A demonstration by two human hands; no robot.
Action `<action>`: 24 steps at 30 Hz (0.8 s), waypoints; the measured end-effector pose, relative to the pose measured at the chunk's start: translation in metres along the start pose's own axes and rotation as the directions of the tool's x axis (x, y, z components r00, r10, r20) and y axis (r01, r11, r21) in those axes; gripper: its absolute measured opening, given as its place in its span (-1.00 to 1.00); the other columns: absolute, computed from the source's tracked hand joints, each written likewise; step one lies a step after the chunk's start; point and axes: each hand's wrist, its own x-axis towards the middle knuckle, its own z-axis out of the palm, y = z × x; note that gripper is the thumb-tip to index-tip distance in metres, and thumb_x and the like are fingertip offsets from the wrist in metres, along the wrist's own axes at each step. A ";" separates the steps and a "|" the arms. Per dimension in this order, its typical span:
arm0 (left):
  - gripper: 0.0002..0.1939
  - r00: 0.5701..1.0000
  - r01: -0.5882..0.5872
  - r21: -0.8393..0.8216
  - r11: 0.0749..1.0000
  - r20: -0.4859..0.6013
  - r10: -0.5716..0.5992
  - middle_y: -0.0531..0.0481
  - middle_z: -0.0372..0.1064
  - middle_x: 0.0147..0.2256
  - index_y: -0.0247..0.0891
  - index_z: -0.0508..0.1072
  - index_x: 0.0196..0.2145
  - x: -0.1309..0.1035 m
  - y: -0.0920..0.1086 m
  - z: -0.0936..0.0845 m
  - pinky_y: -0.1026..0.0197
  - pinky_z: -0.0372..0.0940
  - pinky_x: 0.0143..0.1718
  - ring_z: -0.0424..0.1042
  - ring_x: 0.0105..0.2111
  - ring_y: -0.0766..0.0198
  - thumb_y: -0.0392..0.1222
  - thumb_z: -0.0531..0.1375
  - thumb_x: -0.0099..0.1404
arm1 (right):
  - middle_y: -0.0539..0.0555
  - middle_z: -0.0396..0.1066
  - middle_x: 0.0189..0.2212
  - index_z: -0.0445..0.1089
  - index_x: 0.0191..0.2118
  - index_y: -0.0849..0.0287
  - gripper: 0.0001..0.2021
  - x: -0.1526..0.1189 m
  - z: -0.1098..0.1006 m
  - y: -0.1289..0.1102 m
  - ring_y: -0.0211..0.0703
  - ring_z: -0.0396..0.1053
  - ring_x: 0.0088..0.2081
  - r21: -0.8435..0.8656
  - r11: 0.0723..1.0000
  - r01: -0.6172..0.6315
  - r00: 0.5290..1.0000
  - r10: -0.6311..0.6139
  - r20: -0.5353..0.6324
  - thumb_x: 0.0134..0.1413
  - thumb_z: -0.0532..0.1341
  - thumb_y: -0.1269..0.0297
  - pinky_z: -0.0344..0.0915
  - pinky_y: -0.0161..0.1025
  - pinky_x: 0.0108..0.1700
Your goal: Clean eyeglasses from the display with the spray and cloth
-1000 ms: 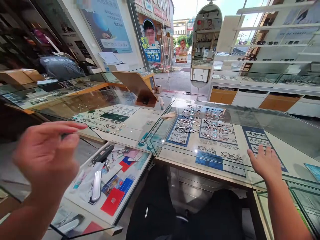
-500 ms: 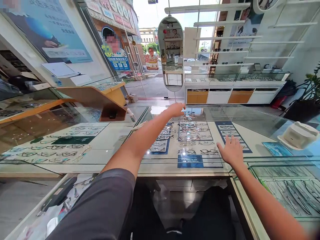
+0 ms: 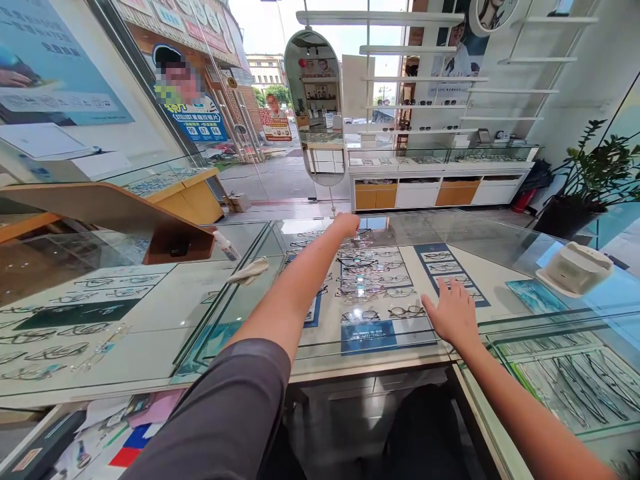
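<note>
My left hand [image 3: 347,225] is stretched far across the glass display counter [image 3: 310,340], near its back edge. Its fingers look curled; whatever they hold, if anything, is hidden. My right hand [image 3: 455,315] rests on the glass, fingers spread and holding nothing. Beneath the glass lie several rows of eyeglasses [image 3: 407,311], a blue card [image 3: 369,336] near the front and a dark blue display strip [image 3: 444,263] beside my right hand. A crumpled pale cloth [image 3: 249,271] lies on the glass to the left of my left forearm.
A white bottle [image 3: 227,246] and a brown wooden stand [image 3: 180,243] are at the left. A cream-coloured device [image 3: 575,268] sits at the right. Beyond the counter stands an oval mirror [image 3: 314,107]. An open drawer [image 3: 95,433] with clutter is below left.
The view has shifted right and slightly closer. My left hand has drawn back a little, its fingers now more curled. My right hand stays spread on the glass.
</note>
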 end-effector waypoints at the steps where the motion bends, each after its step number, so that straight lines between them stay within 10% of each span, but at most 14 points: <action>1: -0.66 1.000 0.003 0.000 1.000 0.008 -0.003 -0.20 0.62 0.05 -0.16 0.68 -0.05 0.001 -0.001 -0.001 -0.15 0.15 0.36 0.45 0.14 -0.09 -0.18 0.39 0.20 | 0.36 -0.03 0.58 0.10 0.58 0.29 -0.23 0.000 0.000 0.000 0.30 -0.07 0.58 -0.002 1.000 0.000 1.000 0.000 -0.004 0.50 -0.03 -0.13 -0.04 0.14 0.53; 10: -0.57 1.000 0.025 0.005 1.000 0.014 -0.025 -0.18 0.59 0.02 -0.26 0.63 -0.01 -0.007 0.006 -0.009 -0.22 0.23 0.32 0.48 0.14 -0.03 0.16 0.33 0.41 | 0.34 0.01 0.57 0.12 0.57 0.27 -0.24 0.002 0.007 0.001 0.27 -0.04 0.57 -0.019 1.000 0.004 0.999 -0.005 -0.031 0.50 -0.01 -0.13 -0.02 0.13 0.52; 15: -0.84 0.994 0.005 0.003 1.000 -0.105 -0.004 -0.26 0.66 -0.13 -0.25 0.70 -0.22 -0.042 0.005 -0.038 -0.10 0.26 0.26 0.50 0.10 -0.10 -0.14 0.36 0.29 | 0.34 0.05 0.56 0.15 0.56 0.27 -0.24 0.002 0.009 0.002 0.27 -0.01 0.56 -0.004 1.000 0.003 0.999 -0.004 -0.045 0.49 -0.03 -0.15 0.00 0.14 0.52; 20: -0.78 0.971 -0.077 -0.016 0.997 -0.228 0.071 -0.09 0.68 -0.05 -0.19 0.72 -0.16 -0.130 -0.023 -0.078 0.06 0.24 0.24 0.47 0.13 0.01 -0.17 0.28 0.32 | 0.37 0.09 0.53 0.17 0.55 0.29 -0.19 0.001 0.014 0.010 0.30 0.02 0.54 0.006 0.999 0.035 0.997 -0.035 -0.072 0.46 -0.08 -0.20 0.02 0.20 0.50; 24: -0.81 0.935 -0.224 -0.036 0.974 -0.290 0.205 -0.07 0.66 -0.14 -0.18 0.72 -0.21 -0.266 -0.054 -0.094 0.06 0.25 0.19 0.48 0.05 0.07 -0.14 0.29 0.31 | 0.50 0.12 0.49 0.19 0.53 0.40 -0.06 0.003 0.022 0.023 0.39 0.06 0.52 0.025 0.997 0.078 0.993 -0.076 -0.093 0.41 -0.21 -0.31 0.03 0.21 0.49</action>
